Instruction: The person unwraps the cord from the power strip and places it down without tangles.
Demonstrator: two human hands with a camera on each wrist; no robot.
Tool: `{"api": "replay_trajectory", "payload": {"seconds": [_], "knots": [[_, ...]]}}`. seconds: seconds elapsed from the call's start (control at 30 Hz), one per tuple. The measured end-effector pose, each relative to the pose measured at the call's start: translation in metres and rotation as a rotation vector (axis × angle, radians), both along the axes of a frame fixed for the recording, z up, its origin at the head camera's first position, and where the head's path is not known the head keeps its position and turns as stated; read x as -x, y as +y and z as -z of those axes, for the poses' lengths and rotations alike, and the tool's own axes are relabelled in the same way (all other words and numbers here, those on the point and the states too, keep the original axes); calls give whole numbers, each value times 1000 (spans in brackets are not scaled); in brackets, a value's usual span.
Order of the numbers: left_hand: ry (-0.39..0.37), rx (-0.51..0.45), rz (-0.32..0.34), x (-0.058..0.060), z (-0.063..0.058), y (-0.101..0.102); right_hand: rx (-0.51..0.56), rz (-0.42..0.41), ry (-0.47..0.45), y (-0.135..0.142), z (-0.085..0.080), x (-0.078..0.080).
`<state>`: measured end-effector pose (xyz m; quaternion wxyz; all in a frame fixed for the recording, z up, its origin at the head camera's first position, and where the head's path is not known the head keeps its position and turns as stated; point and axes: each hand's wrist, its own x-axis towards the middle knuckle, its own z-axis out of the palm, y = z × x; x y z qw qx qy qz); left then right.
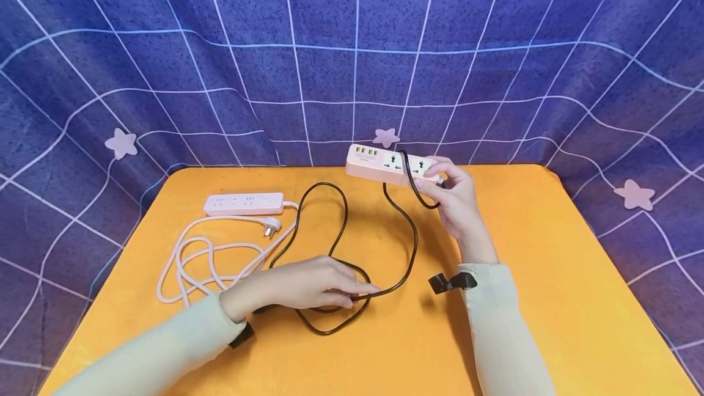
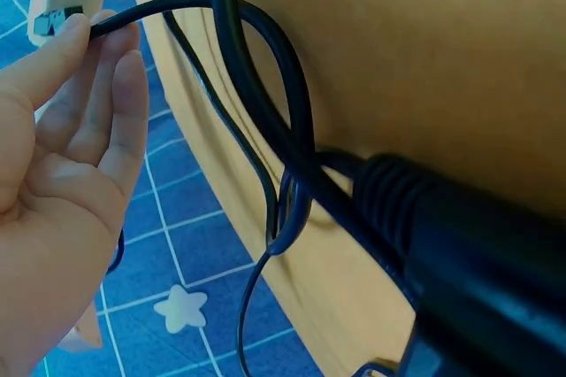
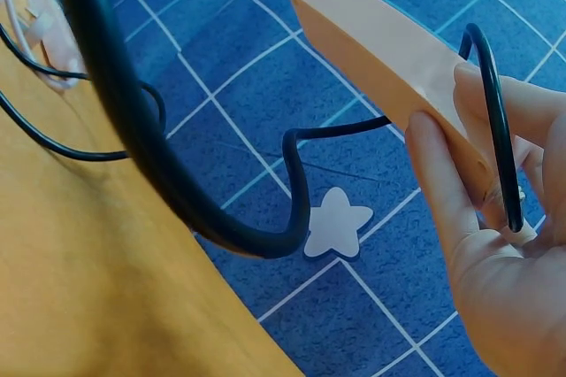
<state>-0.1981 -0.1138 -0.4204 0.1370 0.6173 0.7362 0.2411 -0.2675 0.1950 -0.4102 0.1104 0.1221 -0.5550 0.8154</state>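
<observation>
My right hand (image 1: 458, 200) grips one end of a pink power strip (image 1: 374, 167), raised above the far part of the table. Sockets and several USB ports show on its upper face. Its black cord (image 1: 414, 243) crosses over the strip near my fingers, loops below it and runs down to the table. Nearer the front, my left hand (image 1: 316, 283) pinches that cord between thumb and fingers, as the left wrist view shows. More of the cord lies in loose loops around the left hand. Close to the left wrist camera, a thick black ribbed end (image 2: 398, 200) of the cord shows.
At the left of the orange table (image 1: 550, 298) lies a second pink power strip (image 1: 247, 203). Its white cord is loosely coiled in front of it, with the plug (image 1: 269, 225) beside the strip. A blue gridded curtain (image 1: 330, 78) with stars hangs behind the table.
</observation>
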Motion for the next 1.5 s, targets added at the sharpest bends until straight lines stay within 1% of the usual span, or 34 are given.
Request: {"api": "replay_trajectory", "payload": {"seconds": [0.2, 0.3, 0.5, 0.6, 0.7, 0.77, 0.83, 0.9, 1.0, 1.07, 1.13, 1.2, 1.33, 1.37, 1.5], "knots": [[27, 5, -10, -6, 7, 1, -6, -4, 6, 0, 1, 0], [54, 24, -14, -9, 11, 2, -6, -5, 8, 0, 2, 0], [42, 75, -29, -14, 17, 4, -9, -7, 9, -1, 2, 0], [39, 77, -38, -15, 18, 3, -14, -11, 6, -2, 2, 0], [82, 52, -60, -12, 17, 1, -24, -17, -4, -3, 1, 0], [109, 31, -95, -9, 14, 0, -28, -19, -10, -3, 0, 0], [140, 13, -159, -6, 10, -1, -35, -19, -13, -3, -1, 0], [141, -12, -240, -3, 5, -1, -42, -18, -15, -3, -1, 0], [95, -61, -383, 2, 0, 2, -53, -20, -17, -3, -2, -1], [26, -96, -466, 6, -2, 6, -59, -26, -19, -3, -1, -1], [-45, -122, -528, 10, -3, 13, -62, -34, -17, -3, -1, -2], [-110, -131, -571, 13, -6, 21, -63, -39, -12, -3, -1, -2], [-244, -140, -634, 14, -10, 40, -59, -36, -2, -3, -1, -2], [-293, -142, -649, 14, -11, 45, -57, -34, -1, -3, -1, -2], [-557, -170, -695, 16, -7, 64, -55, -33, -2, -2, -3, -3]]}}
